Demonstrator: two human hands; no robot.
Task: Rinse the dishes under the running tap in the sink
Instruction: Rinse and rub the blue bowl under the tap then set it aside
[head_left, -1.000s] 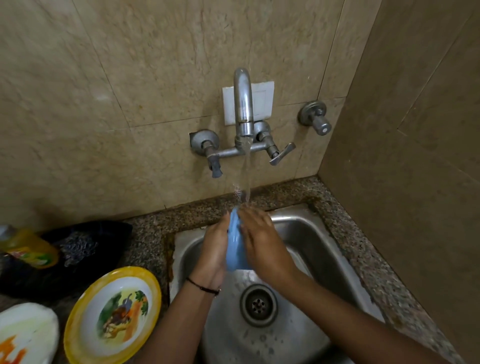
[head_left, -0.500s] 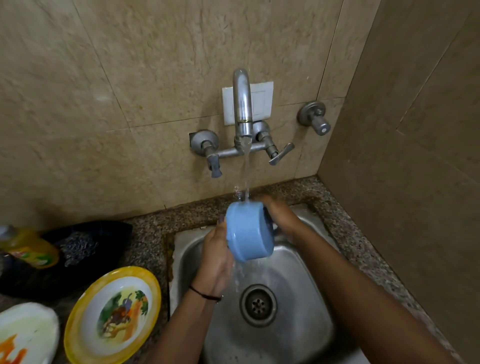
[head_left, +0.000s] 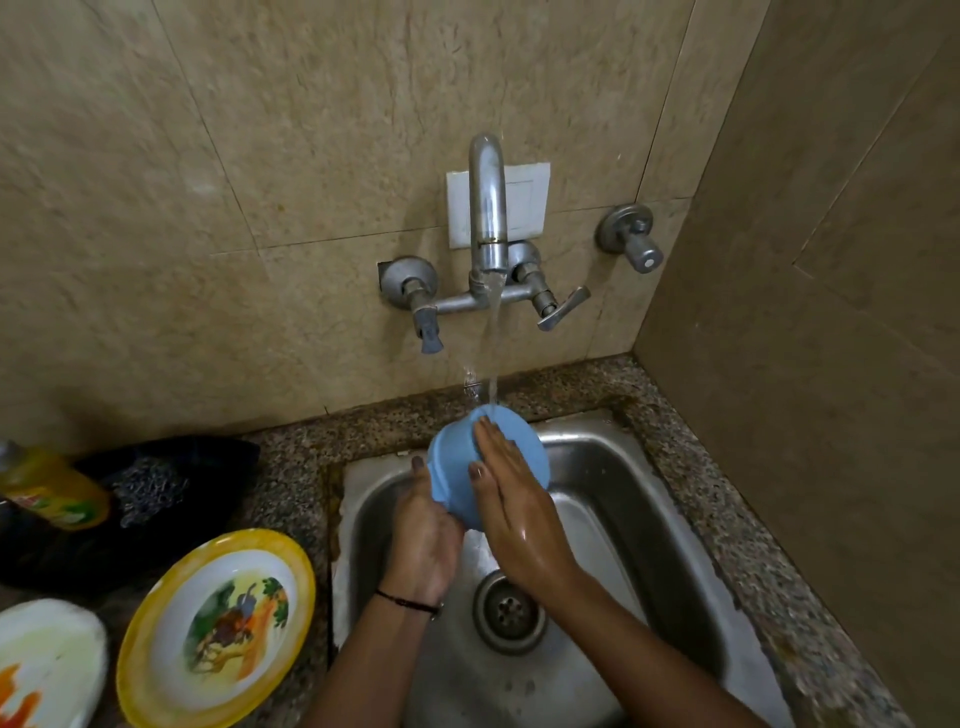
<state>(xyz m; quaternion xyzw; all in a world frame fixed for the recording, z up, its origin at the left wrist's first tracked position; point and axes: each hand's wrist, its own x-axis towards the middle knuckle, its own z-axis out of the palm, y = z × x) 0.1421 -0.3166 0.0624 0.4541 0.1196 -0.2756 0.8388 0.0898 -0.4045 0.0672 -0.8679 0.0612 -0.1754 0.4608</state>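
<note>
A small blue bowl (head_left: 453, 462) is held bottom-up over the steel sink (head_left: 649, 499), right under the stream from the wall tap (head_left: 487, 208). My left hand (head_left: 423, 535) grips the bowl's lower left rim, fingers curled round it. My right hand (head_left: 511, 499) lies flat on the bowl's outer side with straight fingers, wet and shiny. Water hits the bowl's top edge and splashes.
A yellow-rimmed plate with a cartoon picture (head_left: 215, 629) and a white plate (head_left: 47, 670) lie on the granite counter at left. Behind them sit a yellow soap bottle (head_left: 49, 491) and a black tray with a steel scrubber (head_left: 148, 488). The drain (head_left: 510, 610) is open below.
The bowl has turned and shifted slightly. My right hand came from behind the bowl onto its near side and now lies flat on it. The left hand keeps its hold.
</note>
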